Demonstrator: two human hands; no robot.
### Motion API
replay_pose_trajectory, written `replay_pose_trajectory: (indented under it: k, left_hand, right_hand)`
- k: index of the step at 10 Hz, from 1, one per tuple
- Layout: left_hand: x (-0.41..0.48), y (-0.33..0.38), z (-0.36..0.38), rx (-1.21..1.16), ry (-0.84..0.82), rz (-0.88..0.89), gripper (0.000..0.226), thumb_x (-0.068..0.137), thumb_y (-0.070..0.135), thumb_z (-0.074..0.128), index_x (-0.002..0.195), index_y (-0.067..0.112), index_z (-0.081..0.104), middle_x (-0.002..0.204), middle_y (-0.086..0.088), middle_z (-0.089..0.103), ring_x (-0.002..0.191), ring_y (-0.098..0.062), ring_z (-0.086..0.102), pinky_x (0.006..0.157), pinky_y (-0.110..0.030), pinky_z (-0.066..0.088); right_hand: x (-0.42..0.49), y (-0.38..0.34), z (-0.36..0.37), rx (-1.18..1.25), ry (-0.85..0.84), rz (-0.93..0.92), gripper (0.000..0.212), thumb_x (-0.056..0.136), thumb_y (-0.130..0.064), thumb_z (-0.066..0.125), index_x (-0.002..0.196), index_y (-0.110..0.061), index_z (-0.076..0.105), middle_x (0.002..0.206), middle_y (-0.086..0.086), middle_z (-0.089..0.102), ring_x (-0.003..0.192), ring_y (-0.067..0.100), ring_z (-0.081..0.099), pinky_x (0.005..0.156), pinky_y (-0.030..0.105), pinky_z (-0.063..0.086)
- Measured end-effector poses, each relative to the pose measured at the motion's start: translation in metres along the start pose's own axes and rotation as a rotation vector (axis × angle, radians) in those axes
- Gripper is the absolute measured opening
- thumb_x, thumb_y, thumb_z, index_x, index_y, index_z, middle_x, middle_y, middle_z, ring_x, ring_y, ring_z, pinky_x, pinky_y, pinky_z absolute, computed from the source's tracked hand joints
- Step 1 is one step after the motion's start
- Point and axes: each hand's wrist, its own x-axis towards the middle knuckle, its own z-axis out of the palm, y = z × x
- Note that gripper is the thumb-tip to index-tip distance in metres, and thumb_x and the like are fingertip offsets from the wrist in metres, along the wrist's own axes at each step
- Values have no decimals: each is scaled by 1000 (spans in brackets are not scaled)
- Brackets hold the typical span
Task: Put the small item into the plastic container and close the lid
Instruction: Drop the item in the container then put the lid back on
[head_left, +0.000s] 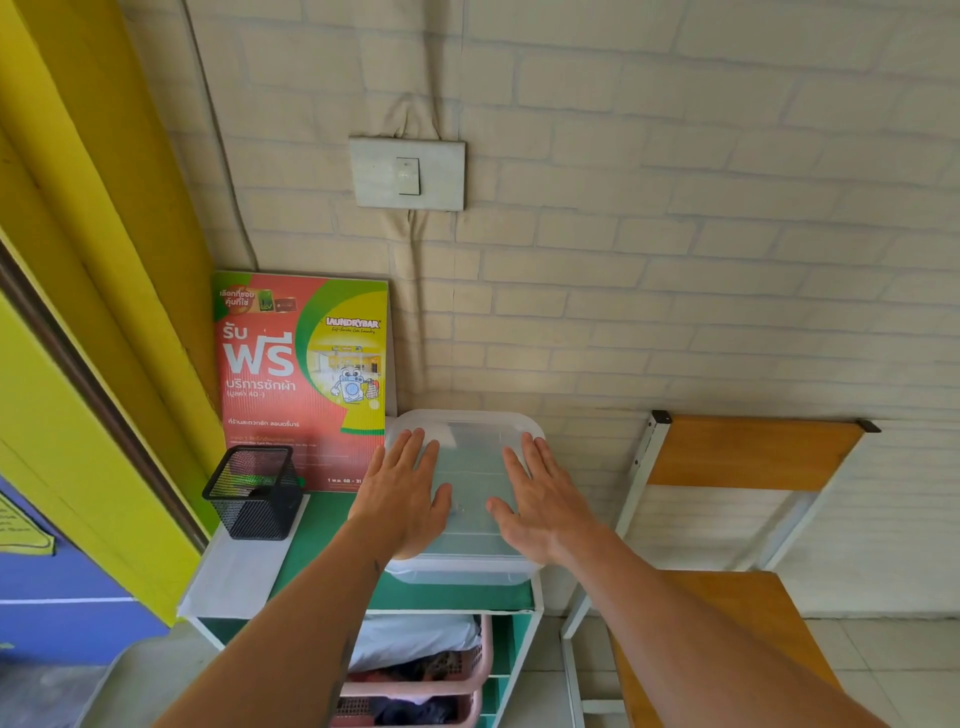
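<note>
A clear plastic container (462, 569) stands on the green top of a small shelf unit (332, 525), against the wall. Its translucent lid (470, 457) lies flat over it. My left hand (402, 491) rests palm down on the lid's left side, fingers spread. My right hand (540, 499) lies flat on the lid's right side, fingers spread too. Neither hand holds anything. A tiny speck shows through the lid between my thumbs; I cannot tell what it is.
A black mesh pen holder (254, 491) stands at the shelf's left. A red and green laundry poster (304, 374) leans on the wall behind. Pink baskets (426, 680) with cloth sit below. A wooden chair (727, 519) is at the right.
</note>
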Motion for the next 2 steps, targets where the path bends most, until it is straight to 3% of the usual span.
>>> replay_pose_trajectory:
  k: [2]
  left_hand:
    - [2,11,-18,5,1,-33,67,95,45,29,152,12,18,163,-9,10,150,-26,4,122,-48,7]
  right_hand:
    - [-6,17,-8,126,115,16,78,94,-59,31,155,-21,-1,163,2,-15,148,18,-14,111,36,-6]
